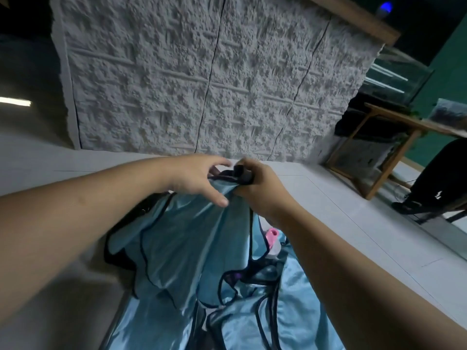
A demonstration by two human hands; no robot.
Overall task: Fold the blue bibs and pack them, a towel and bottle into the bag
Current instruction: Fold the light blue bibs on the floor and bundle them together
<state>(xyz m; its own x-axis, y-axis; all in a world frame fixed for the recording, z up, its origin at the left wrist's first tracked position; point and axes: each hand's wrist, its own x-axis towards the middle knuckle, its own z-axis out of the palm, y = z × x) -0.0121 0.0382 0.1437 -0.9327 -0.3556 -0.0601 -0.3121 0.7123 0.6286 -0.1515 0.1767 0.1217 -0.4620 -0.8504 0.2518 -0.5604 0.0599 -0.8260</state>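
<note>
A light blue bib (187, 238) with black trim hangs from my two hands above the floor. My right hand (257, 185) grips the bunched top edge of this bib, fingers curled round the black trim. My left hand (199, 178) lies on the same top edge just to the left, thumb stretched over the cloth and fingers spread. More blue bibs (285, 314) lie in a heap below. A bottle with a pink cap (272, 236) pokes out beside the hanging bib. The bag and the towel cannot be made out.
A textured white wall panel (202, 79) stands straight ahead. A wooden table (384, 147) is at the right, with a person's dark-trousered leg (439, 178) and shoe beside it. Pale floor (353, 223) spreads to both sides.
</note>
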